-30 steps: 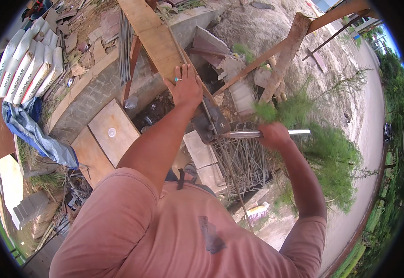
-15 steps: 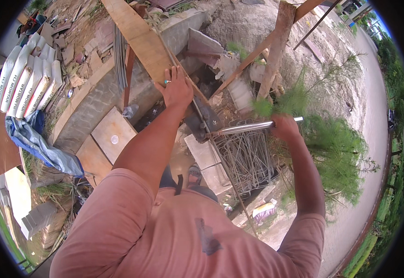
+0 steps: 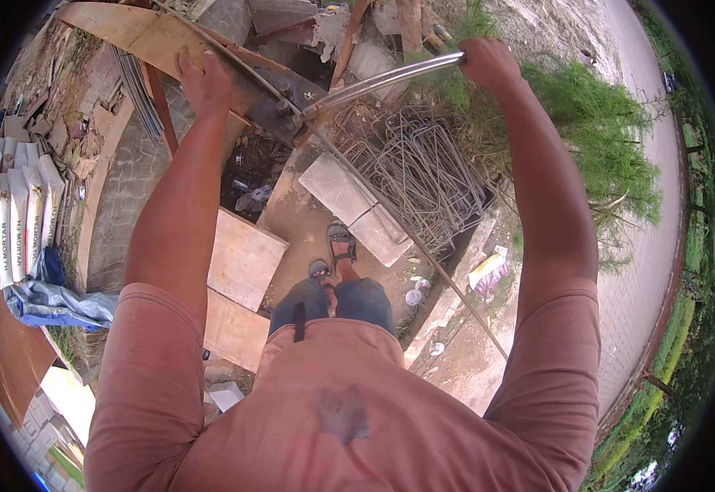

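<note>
My left hand (image 3: 203, 86) rests on a wooden board (image 3: 128, 29) at the upper left, its fingers apart. A thin metal rod (image 3: 407, 234) runs along the board past this hand and slants down to the right. My right hand (image 3: 490, 64) is wrapped round the far end of a shiny metal pipe (image 3: 386, 82). The pipe's other end meets a dark metal plate (image 3: 275, 115) on the board, beside the rod. Below the pipe lies a pile of bent wire frames (image 3: 427, 168).
White sacks (image 3: 13, 217) are stacked at the left, above a blue-grey tarp (image 3: 58, 303). Stone tiles (image 3: 247, 258) lie near my feet. A feathery green shrub (image 3: 587, 135) grows by my right arm, beside a paved path (image 3: 632, 271).
The view has shifted and turned, so the board, pipe and both hands sit higher in it. My left hand is still on the board. My right hand still grips the pipe.
</note>
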### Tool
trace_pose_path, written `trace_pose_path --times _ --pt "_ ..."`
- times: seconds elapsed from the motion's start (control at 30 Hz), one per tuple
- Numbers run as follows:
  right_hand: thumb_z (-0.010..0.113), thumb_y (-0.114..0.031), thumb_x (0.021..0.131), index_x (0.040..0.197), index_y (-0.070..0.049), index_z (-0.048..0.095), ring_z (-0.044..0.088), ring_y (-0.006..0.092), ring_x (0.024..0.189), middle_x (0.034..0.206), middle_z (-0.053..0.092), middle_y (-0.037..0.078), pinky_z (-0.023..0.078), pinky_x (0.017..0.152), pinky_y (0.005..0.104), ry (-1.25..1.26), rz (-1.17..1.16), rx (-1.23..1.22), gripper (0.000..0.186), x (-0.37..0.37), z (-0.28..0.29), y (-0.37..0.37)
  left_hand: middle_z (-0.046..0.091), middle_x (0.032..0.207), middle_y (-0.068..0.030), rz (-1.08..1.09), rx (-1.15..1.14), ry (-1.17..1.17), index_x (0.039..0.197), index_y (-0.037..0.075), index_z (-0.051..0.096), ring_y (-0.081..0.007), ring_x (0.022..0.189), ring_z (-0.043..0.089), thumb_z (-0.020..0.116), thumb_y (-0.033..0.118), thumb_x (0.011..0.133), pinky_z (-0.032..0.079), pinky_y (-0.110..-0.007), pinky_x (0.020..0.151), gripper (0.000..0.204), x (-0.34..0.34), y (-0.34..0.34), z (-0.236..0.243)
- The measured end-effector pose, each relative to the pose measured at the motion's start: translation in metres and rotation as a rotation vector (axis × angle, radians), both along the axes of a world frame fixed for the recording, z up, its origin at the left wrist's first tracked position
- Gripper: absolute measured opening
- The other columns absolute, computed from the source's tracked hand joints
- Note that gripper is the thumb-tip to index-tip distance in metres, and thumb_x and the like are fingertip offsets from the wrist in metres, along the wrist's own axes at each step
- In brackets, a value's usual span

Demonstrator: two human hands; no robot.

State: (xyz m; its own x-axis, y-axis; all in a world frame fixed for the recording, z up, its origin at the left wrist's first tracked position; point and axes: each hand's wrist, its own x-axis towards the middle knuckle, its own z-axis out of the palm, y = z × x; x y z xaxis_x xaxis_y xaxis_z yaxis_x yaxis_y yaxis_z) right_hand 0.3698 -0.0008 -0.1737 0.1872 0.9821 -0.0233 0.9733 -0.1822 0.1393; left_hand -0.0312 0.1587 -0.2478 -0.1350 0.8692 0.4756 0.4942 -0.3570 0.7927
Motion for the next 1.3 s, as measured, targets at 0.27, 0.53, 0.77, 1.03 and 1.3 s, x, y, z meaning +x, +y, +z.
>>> trace_pose_path --times 0.27,0.53,0.77,1.03,1.3 --pt "0.06 -0.023 0.073 0.074 -0.002 0.067 0.064 0.0389 0.072 0.074 0.064 0.023 0.051 0.066 0.0485 -0.144 -0.017 0.125 0.023 0.028 0.007 0.0 0.036 0.144 -0.0273 0.023 -0.883 0.427 0.143 -0.005 0.03 -0.0393 0.132 0.038 0.057 0.025 0.086 0.032 -0.042 0.11 0.069 -0.305 -0.304 -0.229" --pt "0.058 -0.028 0.086 0.104 -0.01 0.067 0.065 0.0362 0.086 0.091 0.067 0.018 0.049 0.077 0.0477 -0.124 0.072 0.004 0.027 0.061 -0.007 0.015 0.049 0.133 -0.0285 -0.007 -1.875 0.817 0.138 -0.002 0.04 -0.0407 0.123 0.049 0.058 0.037 0.084 0.038 -0.042 0.105 0.069 -0.488 -0.665 -0.156" --pt "0.058 -0.025 0.076 0.073 0.001 0.066 0.063 0.0421 0.076 0.077 0.064 0.026 0.051 0.07 0.0488 -0.095 0.319 0.338 0.028 0.078 -0.029 0.069 0.047 0.138 -0.0227 -0.25 -1.387 0.131 0.14 0.001 0.041 -0.0304 0.129 0.046 0.056 0.026 0.093 0.038 -0.039 0.105 0.055 -0.287 -0.549 -0.181" --pt "0.059 -0.03 0.081 0.078 0.006 0.067 0.064 0.0429 0.078 0.078 0.064 0.029 0.05 0.07 0.0487 -0.135 0.341 0.245 0.037 0.062 -0.004 0.107 0.027 0.151 -0.0205 -1.808 -1.491 -0.822 0.148 0.0 0.02 -0.0298 0.142 0.024 0.065 0.03 0.091 0.026 -0.039 0.113 0.079 0.113 -0.576 -0.05" --pt "0.059 -0.03 0.083 0.091 -0.003 0.069 0.065 0.04 0.089 0.093 0.067 0.024 0.05 0.078 0.0513 -0.187 0.109 0.116 0.031 0.033 -0.002 -0.021 0.06 0.121 -0.0031 -1.852 -1.591 -0.811 0.11 0.012 0.059 -0.0199 0.124 0.048 0.032 0.05 0.101 0.036 -0.042 0.103 0.047 0.144 -0.643 -0.042"
